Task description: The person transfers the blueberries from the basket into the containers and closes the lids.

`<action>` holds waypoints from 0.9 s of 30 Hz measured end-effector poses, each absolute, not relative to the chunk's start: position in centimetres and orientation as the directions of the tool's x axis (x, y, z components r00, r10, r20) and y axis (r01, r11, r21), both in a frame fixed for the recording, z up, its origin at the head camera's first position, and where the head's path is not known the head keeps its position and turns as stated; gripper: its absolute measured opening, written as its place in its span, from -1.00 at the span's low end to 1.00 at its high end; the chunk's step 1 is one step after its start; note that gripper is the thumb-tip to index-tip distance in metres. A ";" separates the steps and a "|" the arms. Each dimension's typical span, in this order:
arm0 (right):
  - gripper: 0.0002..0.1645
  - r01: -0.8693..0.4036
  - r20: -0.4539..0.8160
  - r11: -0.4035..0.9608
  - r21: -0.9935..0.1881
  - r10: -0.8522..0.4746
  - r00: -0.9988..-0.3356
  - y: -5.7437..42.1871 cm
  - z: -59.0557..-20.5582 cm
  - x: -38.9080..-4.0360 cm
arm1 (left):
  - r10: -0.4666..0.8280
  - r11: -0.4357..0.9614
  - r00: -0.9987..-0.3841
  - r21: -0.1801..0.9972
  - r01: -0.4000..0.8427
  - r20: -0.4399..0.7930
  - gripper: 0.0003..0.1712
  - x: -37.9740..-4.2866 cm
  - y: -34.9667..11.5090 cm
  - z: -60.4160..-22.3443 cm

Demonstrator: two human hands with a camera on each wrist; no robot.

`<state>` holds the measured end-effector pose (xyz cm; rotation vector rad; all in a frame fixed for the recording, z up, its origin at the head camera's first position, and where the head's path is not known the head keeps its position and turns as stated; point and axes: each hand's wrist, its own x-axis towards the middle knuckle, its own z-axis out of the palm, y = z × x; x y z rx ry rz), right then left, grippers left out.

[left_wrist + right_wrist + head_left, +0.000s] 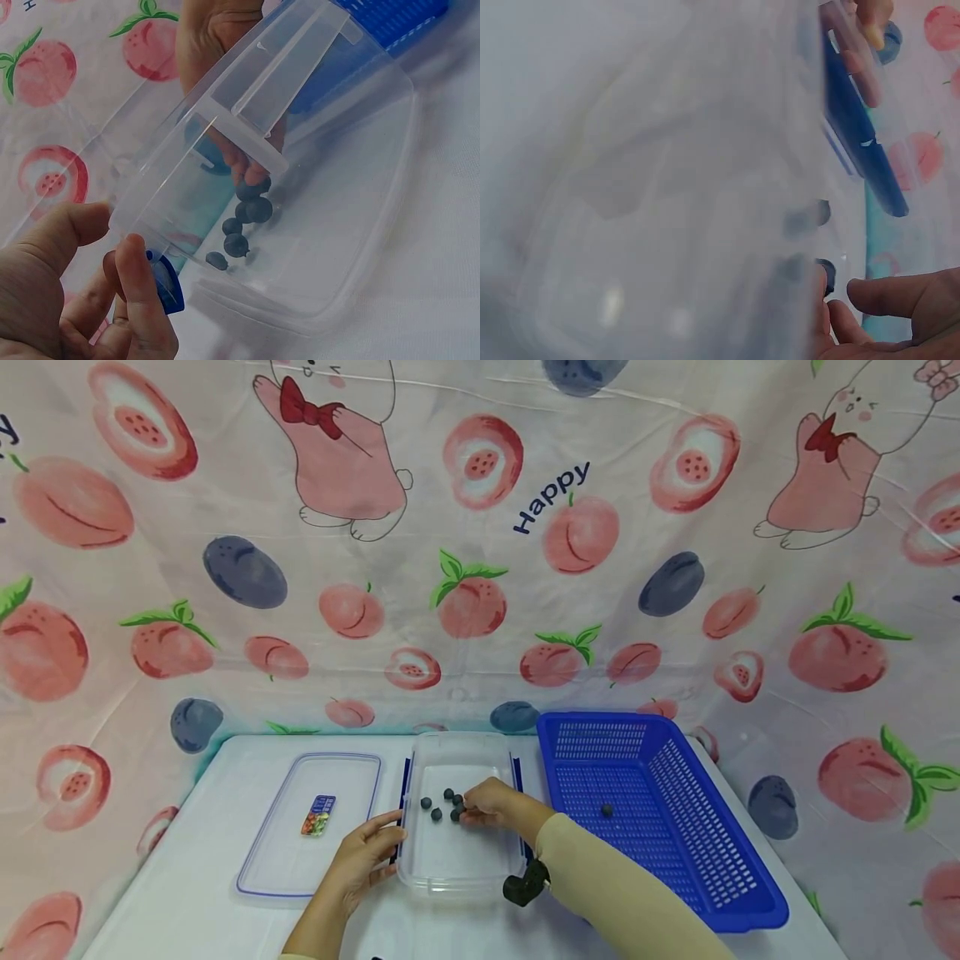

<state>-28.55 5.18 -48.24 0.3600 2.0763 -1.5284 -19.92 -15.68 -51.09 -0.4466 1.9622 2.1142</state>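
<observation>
My left hand (pixel 366 853) grips the left side of a clear plastic container (pixel 461 868), thumb at its rim and fingers by the blue latch (pixel 166 281). Several dark blueberries (pixel 437 815) lie grouped on the container's floor. My right hand (pixel 495 803) reaches in over the right side, its fingertips right at a blueberry (pixel 253 187) at the edge of the group. In the right wrist view, the thumb (pixel 889 296) stands a little apart from that blueberry (pixel 827 276); the container wall blurs much of this view.
Right of the container stands a blue slotted basket (pixel 738 914) with one blueberry (pixel 607 810) in it. A clear lid with a blue seal (pixel 277 868) and a colourful label (pixel 318 816) lies at the left. A fruit-print curtain (pixel 420 560) hangs behind the white table (pixel 180 893).
</observation>
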 end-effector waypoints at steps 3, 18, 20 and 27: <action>-0.54 0.492 -0.548 0.323 -0.809 -0.109 -0.830 5.4 -47.6 -28.6 | -0.043 -0.083 -0.929 0.928 -0.363 -0.367 -0.45 -19.9 -15.7 -51.1; -0.51 0.285 -0.354 0.264 -0.922 -0.272 -0.895 13.6 -42.6 -29.4 | -0.038 -0.079 -0.933 0.932 -0.355 -0.358 -0.44 -19.9 -15.7 -51.3; -0.50 0.265 -0.332 0.269 -0.926 -0.245 -0.911 15.9 -42.3 -29.7 | -0.039 -0.077 -0.933 0.932 -0.353 -0.357 -0.45 -19.9 -15.8 -51.4; -0.52 0.221 -0.289 0.379 -0.899 -0.131 -0.948 23.2 -42.6 -29.5 | -0.044 -0.078 -0.931 0.930 -0.359 -0.363 -0.45 -19.9 -15.7 -51.4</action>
